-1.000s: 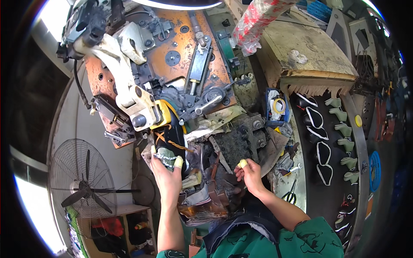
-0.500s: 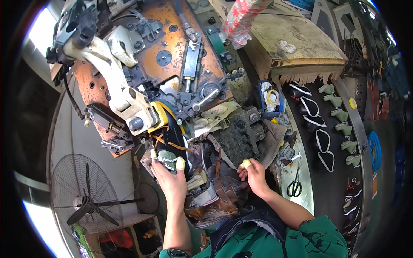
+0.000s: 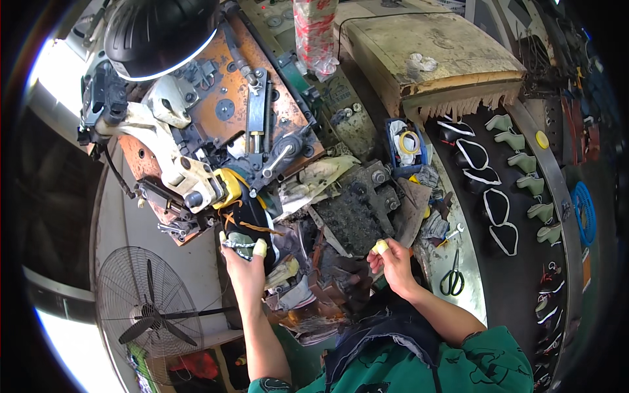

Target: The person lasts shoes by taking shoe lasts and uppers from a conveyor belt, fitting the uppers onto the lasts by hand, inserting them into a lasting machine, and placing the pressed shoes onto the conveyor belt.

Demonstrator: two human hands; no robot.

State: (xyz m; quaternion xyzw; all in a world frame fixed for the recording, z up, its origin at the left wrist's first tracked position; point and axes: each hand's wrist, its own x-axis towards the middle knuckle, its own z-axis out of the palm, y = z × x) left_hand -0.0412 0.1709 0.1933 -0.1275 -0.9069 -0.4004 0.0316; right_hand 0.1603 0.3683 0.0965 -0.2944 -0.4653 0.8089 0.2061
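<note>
A black shoe (image 3: 251, 213) with an orange lace sits under the yellow pad (image 3: 228, 186) of a machine's white arm. My left hand (image 3: 245, 275) grips its near end, thumb and fingers on either side of a green part. Yellow covers wrap fingertips on both my hands. To the right, my right hand (image 3: 397, 264) hovers beside a dark, grimy metal block (image 3: 360, 209), its fingers curled in. Nothing shows in those fingers, and the palm is turned from view. Cloth scraps and worn leather pieces (image 3: 321, 295) lie between my hands.
A caged fan (image 3: 151, 308) stands at left. A black lamp (image 3: 160, 36) hangs over the machine's copper-coloured plate (image 3: 219, 92). Scissors (image 3: 453, 281) and a blue tray (image 3: 407, 147) lie on the right ledge, beside a dark belt carrying white-edged shoe pieces (image 3: 472, 152) and green-grey pieces (image 3: 522, 162).
The view has shifted, bringing the black lamp into sight. My left hand stays on the shoe under the yellow pad. My right hand keeps its fingers curled near the metal block.
</note>
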